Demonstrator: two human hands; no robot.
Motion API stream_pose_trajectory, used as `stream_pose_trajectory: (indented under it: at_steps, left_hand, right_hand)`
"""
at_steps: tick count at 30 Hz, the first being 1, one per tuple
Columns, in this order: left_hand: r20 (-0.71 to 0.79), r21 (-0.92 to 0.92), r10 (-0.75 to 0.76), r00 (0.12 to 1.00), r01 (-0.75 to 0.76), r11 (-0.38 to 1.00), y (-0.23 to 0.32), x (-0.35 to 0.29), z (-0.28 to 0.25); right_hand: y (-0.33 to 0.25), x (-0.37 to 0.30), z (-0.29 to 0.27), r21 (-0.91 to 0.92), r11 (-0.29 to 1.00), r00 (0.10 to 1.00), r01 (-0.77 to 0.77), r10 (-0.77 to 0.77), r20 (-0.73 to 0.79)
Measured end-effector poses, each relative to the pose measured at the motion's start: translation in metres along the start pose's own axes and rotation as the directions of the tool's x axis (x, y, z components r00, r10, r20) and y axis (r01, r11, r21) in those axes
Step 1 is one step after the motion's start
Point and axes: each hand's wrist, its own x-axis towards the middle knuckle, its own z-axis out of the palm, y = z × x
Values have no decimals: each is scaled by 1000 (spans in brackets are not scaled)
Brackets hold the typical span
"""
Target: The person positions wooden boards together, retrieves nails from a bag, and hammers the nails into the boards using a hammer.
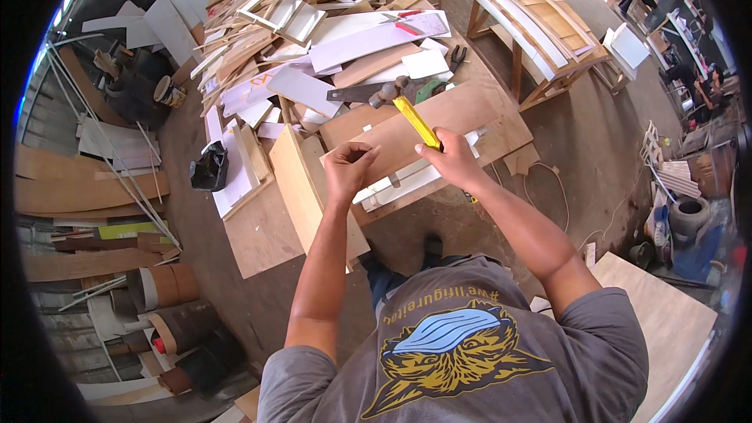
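My right hand (454, 158) is wrapped round the yellow handle of a claw hammer (417, 122). Its metal head points away from me, raised over a long brown wooden board (462, 115). At the board's left end, my left hand (350, 171) is closed in a pinch, thumb against fingers. Whatever it pinches, if anything, is too small to make out. White strips of wood (409, 186) lie along the board's near side. Just left of my left hand stands a pale wooden panel (296, 180), part of a box-like piece.
Beyond the board lie a handsaw (352, 93) and black-handled pliers (457, 57). A large heap of wood offcuts (274, 39) covers the far left of the worktable (262, 239). Another wooden table (540, 27) stands at the far right. A black plastic bag (209, 167) sits at the left.
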Motion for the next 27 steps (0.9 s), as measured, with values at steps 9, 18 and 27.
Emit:
stream_pose_trajectory:
  at_steps: [9, 18, 27]
  left_hand:
    - [84, 711, 417, 905, -348, 612, 15, 4, 6]
    - [46, 752, 376, 925, -280, 596, 18, -2, 12]
    - [17, 760, 363, 931, -249, 601, 12, 1, 14]
  right_hand:
    - [9, -13, -11, -58, 996, 996, -73, 76, 42]
    - [12, -19, -10, -55, 996, 995, -67, 71, 69]
    - [6, -33, -9, -103, 994, 998, -31, 36, 50]
